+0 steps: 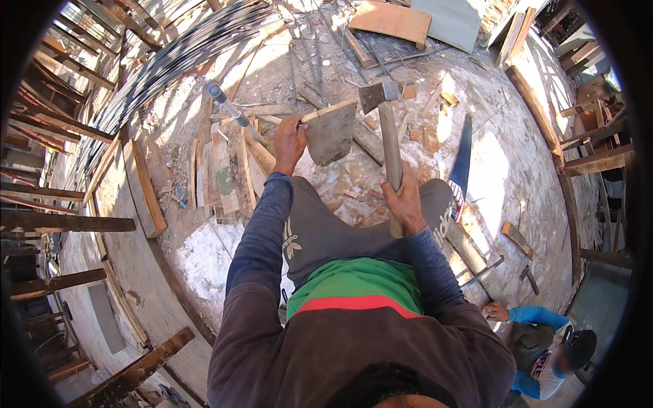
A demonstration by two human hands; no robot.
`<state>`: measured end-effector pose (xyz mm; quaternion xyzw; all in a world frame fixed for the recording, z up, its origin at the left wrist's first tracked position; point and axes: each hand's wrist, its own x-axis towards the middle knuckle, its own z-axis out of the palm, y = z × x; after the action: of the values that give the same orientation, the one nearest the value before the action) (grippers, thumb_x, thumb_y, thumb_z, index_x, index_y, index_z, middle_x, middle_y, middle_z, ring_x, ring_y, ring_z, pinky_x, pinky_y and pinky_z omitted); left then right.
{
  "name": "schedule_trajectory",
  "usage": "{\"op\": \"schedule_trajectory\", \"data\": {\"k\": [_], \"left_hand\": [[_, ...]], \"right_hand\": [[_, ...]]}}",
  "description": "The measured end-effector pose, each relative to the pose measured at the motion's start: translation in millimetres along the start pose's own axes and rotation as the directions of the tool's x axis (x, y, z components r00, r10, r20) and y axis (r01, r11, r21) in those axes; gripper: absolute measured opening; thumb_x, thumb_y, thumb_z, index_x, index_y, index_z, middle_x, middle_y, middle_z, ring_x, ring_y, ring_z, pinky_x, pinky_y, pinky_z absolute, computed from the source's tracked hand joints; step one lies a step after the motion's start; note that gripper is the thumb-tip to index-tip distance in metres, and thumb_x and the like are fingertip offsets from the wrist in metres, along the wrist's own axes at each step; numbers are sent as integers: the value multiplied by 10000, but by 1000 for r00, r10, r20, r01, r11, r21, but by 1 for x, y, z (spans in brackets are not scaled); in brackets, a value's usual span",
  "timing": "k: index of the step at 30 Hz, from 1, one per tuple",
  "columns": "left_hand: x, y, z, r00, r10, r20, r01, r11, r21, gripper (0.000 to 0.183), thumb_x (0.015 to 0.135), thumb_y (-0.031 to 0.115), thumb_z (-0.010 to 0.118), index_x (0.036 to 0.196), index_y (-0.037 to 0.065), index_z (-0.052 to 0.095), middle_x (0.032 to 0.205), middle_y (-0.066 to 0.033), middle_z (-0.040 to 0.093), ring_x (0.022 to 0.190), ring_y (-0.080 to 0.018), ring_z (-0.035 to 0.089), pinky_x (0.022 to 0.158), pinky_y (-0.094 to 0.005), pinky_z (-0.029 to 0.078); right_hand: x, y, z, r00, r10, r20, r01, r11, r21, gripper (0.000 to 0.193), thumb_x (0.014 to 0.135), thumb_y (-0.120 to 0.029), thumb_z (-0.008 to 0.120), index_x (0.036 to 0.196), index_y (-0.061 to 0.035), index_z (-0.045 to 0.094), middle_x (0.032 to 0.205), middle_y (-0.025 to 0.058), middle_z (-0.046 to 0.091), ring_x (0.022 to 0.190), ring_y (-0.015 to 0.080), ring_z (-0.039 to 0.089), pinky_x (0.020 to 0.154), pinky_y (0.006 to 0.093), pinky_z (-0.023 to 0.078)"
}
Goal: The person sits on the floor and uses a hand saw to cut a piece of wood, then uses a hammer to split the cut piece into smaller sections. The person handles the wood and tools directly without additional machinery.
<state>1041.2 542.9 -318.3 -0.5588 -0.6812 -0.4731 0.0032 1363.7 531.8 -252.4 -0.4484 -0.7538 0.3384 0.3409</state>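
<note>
Holding a board (331,136) in the closed left hand (290,141), an axe (392,143) in the closed right hand (405,200); maybe not done chopping yet.

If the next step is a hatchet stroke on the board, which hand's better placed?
Right, most likely. The right hand grips the handle of the hatchet, whose head is near the board. The left hand is occupied holding the board's left edge.

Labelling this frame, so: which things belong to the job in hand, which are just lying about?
In hand:
- wooden board, in left hand
- hatchet, in right hand

Apparently just lying about:
- handsaw
- hammer
- orange-brown panel
- long thin rods
</note>
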Motion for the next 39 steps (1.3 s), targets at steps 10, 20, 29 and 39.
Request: {"op": "schedule_trajectory", "data": {"k": [10,20,29,39], "left_hand": [[10,12,2,1000,28,3,-28,998,56,225,812,53,686,1024,2,632,953,-197,617,899,-413,612,772,-475,496],[11,12,8,1000,4,-7,-3,997,78,164,820,65,678,965,4,632,898,-185,599,870,-403,604,761,-476,487],[7,0,-7,995,-91,-28,92,994,53,223,802,8,683,1023,7,656,925,-181,628,868,-392,624,774,-471,493],[-4,-6,-19,971,-200,-128,196,980,-38,211,793,48,737,997,9,699,912,-168,682,827,-330,667,758,-402,516]], "right_hand": [[55,-61,-29,991,36,127,-51,992,119,570,882,-168,675,1339,55,420,1016,253,657,896,363,672,798,430,511],[133,-181,-69,843,-249,-476,483,739,469,201,886,-34,656,1044,26,547,774,94,644,604,150,612,576,278,513],[-53,95,60,780,471,412,-264,845,-465,550,775,-191,686,1233,2,451,929,338,657,915,463,667,793,503,516],[-1,44,-17,898,427,103,-438,888,140,383,808,-106,664,1135,17,506,791,155,620,593,264,640,557,385,507]]}}
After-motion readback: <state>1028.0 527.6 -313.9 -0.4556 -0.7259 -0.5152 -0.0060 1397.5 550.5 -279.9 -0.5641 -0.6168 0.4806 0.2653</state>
